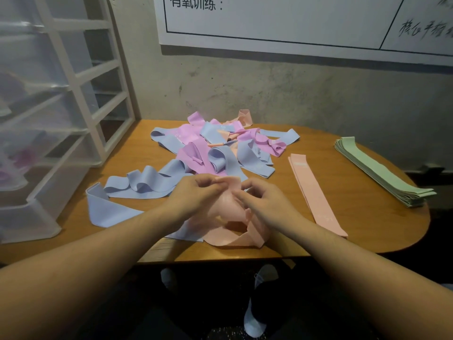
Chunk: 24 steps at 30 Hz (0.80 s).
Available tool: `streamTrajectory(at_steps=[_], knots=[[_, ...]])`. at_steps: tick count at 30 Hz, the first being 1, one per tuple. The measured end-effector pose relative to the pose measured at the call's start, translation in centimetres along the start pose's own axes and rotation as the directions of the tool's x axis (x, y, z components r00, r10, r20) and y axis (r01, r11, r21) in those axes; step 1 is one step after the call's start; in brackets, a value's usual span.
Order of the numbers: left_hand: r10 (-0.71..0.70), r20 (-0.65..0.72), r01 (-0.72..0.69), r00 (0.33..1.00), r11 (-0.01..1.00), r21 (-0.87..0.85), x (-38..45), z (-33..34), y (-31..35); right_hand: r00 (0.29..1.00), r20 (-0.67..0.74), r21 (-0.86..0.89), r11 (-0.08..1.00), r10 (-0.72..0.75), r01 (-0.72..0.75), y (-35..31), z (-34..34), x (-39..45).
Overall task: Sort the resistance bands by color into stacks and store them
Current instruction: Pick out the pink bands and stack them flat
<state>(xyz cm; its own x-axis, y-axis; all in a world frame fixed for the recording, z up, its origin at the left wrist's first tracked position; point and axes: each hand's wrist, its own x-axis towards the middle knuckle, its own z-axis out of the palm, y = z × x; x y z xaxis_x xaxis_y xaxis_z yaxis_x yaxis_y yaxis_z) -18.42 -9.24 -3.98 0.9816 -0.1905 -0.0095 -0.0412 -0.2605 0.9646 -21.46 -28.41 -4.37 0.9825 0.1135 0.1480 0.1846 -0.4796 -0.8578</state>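
Note:
A mixed pile of resistance bands (215, 148) in blue, pink and peach covers the middle of the wooden table (367, 229). In front of the pile, my left hand (193, 195) and my right hand (262, 202) both pinch a crumpled peach band (235, 231) near the table's front edge. A flat peach band stack (316, 192) lies to the right of my hands. Farther right, a neat stack of green bands (382, 173) lies along the table's curved edge. Loose blue bands (137, 185) trail to the left.
A white plastic drawer unit (61, 106) with translucent drawers stands at the left on the table; pink bands show faintly inside. A grey wall with a white chart (294, 20) rises behind. My shoes (255, 315) are on the dark floor below.

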Motion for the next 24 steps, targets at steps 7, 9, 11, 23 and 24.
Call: streamTrajectory(at_steps=[7,9,11,23,24], knots=[[-0.017,-0.024,0.014,1.0,0.993,-0.114,-1.5,0.1,2.7,0.999,-0.034,-0.033,0.999,-0.026,0.025,-2.6,-1.3,-0.5],[0.001,-0.009,-0.002,1.0,0.992,-0.122,-1.9,0.0,3.8,1.0,-0.027,-0.021,1.0,-0.014,0.013,-3.6,-1.7,-0.5],[0.031,-0.026,-0.034,0.999,0.991,-0.129,-2.3,-0.1,4.9,1.0,-0.019,-0.003,1.0,-0.015,0.015,-5.0,-2.2,-0.7],[0.128,-0.017,-0.13,0.992,0.985,-0.118,-6.0,-0.5,12.4,0.994,-0.022,0.157,0.982,-0.105,0.108,-12.0,-6.1,-2.9],[0.138,-0.011,-0.139,0.99,0.983,-0.123,-6.3,-0.5,13.1,0.993,-0.04,0.144,0.983,-0.113,0.118,-12.5,-6.4,-3.2]])
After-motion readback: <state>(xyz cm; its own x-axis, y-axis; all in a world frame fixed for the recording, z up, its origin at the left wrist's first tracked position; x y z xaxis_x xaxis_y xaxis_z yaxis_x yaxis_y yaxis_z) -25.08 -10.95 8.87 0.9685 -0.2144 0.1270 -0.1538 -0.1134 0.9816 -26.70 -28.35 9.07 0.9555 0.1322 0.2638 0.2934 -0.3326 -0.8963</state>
